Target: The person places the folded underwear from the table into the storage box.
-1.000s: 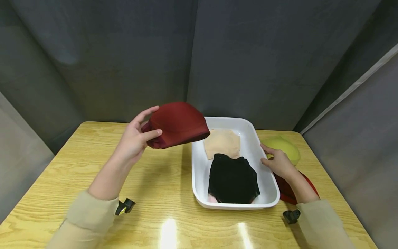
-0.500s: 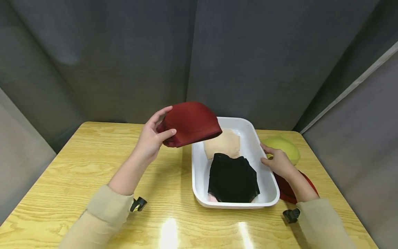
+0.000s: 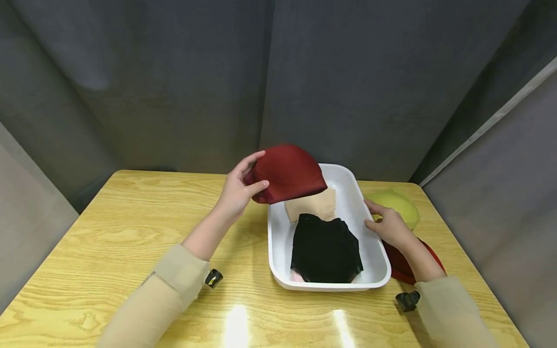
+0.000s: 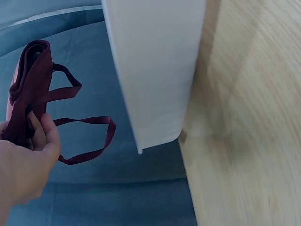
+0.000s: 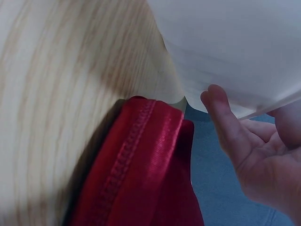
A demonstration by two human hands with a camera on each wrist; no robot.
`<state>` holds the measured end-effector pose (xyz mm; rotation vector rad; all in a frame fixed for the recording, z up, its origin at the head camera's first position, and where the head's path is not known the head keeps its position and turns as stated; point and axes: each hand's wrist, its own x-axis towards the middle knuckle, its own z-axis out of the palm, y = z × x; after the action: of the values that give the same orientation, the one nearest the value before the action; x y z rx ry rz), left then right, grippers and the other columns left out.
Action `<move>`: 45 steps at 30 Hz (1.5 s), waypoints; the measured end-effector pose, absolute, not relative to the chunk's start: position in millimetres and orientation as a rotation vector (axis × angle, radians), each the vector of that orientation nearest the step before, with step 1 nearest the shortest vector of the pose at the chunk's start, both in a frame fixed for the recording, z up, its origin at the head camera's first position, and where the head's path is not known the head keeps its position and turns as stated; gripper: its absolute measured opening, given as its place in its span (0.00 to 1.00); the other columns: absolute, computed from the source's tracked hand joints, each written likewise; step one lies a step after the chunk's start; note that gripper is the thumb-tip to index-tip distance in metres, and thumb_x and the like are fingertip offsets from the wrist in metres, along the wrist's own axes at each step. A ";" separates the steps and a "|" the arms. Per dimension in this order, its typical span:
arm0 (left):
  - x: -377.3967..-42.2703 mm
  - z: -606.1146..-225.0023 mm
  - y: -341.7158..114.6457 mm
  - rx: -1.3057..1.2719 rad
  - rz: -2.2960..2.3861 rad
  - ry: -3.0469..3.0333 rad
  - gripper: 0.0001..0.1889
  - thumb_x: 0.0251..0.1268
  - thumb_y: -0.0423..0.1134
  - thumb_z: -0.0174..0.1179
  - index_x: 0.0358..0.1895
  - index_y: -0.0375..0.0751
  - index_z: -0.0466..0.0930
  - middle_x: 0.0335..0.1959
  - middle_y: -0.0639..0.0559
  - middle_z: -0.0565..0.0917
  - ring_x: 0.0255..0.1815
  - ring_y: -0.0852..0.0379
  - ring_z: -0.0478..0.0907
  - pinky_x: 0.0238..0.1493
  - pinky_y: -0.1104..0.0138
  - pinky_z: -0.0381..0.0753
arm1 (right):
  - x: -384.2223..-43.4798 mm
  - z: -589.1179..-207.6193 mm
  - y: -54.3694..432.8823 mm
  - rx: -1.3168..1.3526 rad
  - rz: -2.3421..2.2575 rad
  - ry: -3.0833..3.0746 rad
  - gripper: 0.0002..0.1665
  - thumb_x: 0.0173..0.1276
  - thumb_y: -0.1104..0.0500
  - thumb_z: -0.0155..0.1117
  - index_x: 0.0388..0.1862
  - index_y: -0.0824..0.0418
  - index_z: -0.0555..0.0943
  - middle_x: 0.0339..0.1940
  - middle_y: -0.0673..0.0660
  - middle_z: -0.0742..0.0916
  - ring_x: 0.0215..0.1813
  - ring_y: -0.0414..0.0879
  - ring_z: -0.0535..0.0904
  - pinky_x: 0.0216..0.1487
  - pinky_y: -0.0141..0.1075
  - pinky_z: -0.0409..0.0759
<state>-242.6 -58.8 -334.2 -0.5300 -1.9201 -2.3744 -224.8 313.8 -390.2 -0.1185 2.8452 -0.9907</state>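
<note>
My left hand (image 3: 239, 186) grips a folded dark red bra (image 3: 291, 171) by its end, thumb in front and fingers behind. It is held up over the far left part of a white plastic tub (image 3: 273, 241). In the left wrist view, thin straps of the bra (image 4: 35, 75) dangle in loops beside the tub's wall (image 4: 153, 70). My right hand (image 3: 391, 227) holds the tub's right rim, with fingers along the outer wall in the right wrist view. Inside the tub lie black briefs (image 3: 326, 249) and a beige garment (image 3: 319, 204), partly hidden by the bra.
Right of the tub, a yellow cup-shaped garment (image 3: 398, 205) and a red garment (image 3: 400, 266) with a stitched edge lie on the wooden table (image 3: 109, 241), partly behind my right hand and forearm. Some pink cloth (image 3: 297, 276) shows under the briefs. Grey curtains (image 3: 196, 87) enclose the table.
My left hand has carried the red bra to the right, from beside the tub to over its far left part. My right hand and the tub have stayed in place.
</note>
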 end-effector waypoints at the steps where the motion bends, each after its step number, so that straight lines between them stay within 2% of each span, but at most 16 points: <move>1: -244.2 -336.0 -56.3 -0.536 -2.368 -1.940 0.34 0.57 0.19 0.58 0.67 0.46 0.67 0.59 0.44 0.74 0.53 0.53 0.73 0.42 0.67 0.81 | -225.1 -390.5 313.8 -0.118 -0.993 2.846 0.40 0.67 0.60 0.60 0.74 0.62 0.55 0.59 0.74 0.73 0.46 0.60 0.79 0.42 0.48 0.83; 4: -249.0 -340.8 -48.8 -0.546 -2.334 -2.008 0.33 0.57 0.20 0.59 0.66 0.49 0.68 0.60 0.46 0.74 0.54 0.52 0.73 0.41 0.66 0.81 | -225.5 -390.6 313.6 -0.119 -0.992 2.854 0.40 0.66 0.61 0.60 0.74 0.64 0.56 0.59 0.74 0.73 0.48 0.63 0.79 0.43 0.50 0.82; 10: -260.0 -351.3 -34.0 -0.556 -2.291 -2.089 0.33 0.57 0.20 0.59 0.65 0.52 0.69 0.61 0.50 0.74 0.56 0.53 0.73 0.44 0.65 0.81 | -226.2 -390.1 313.0 -0.107 -0.987 2.860 0.40 0.64 0.61 0.60 0.72 0.65 0.57 0.59 0.75 0.73 0.53 0.67 0.76 0.46 0.54 0.80; 21: -279.8 -373.5 -13.6 -0.536 -2.231 -2.193 0.33 0.57 0.20 0.60 0.64 0.54 0.70 0.60 0.48 0.74 0.57 0.51 0.73 0.49 0.60 0.81 | -226.6 -389.8 313.7 -0.111 -0.987 2.852 0.40 0.64 0.61 0.61 0.72 0.64 0.56 0.58 0.74 0.73 0.53 0.66 0.75 0.48 0.55 0.79; 28: -291.1 -384.8 -3.8 -0.533 -2.181 -2.266 0.33 0.57 0.21 0.59 0.64 0.54 0.71 0.62 0.52 0.72 0.58 0.54 0.72 0.50 0.63 0.80 | -226.6 -389.1 314.7 -0.127 -1.000 2.838 0.41 0.64 0.61 0.61 0.73 0.65 0.56 0.58 0.75 0.73 0.52 0.66 0.75 0.46 0.54 0.80; 34: -302.5 -390.7 4.6 -0.613 -2.022 -2.376 0.33 0.58 0.22 0.60 0.65 0.54 0.70 0.64 0.52 0.70 0.59 0.53 0.71 0.52 0.64 0.78 | -225.6 -388.5 318.3 -0.134 -0.991 2.841 0.41 0.64 0.61 0.61 0.73 0.65 0.56 0.59 0.75 0.72 0.55 0.68 0.74 0.49 0.55 0.78; 41: -308.4 -391.8 13.2 -0.722 -1.740 -2.516 0.32 0.58 0.24 0.60 0.65 0.54 0.69 0.66 0.52 0.69 0.61 0.53 0.68 0.58 0.62 0.72 | -225.2 -389.5 321.1 -0.139 -0.996 2.843 0.40 0.64 0.62 0.60 0.73 0.64 0.56 0.59 0.75 0.73 0.55 0.67 0.73 0.49 0.55 0.78; 45: -308.4 -392.4 18.3 -0.696 -1.631 -2.559 0.32 0.58 0.25 0.60 0.65 0.55 0.69 0.66 0.50 0.70 0.60 0.52 0.68 0.59 0.61 0.72 | -224.7 -390.2 322.1 -0.140 -0.998 2.842 0.40 0.65 0.62 0.60 0.73 0.64 0.56 0.58 0.75 0.72 0.55 0.67 0.74 0.49 0.54 0.79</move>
<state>-308.4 18.3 -392.4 -0.6955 -2.5592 -1.6306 -224.7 322.1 -390.2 -0.1405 2.8419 -0.9983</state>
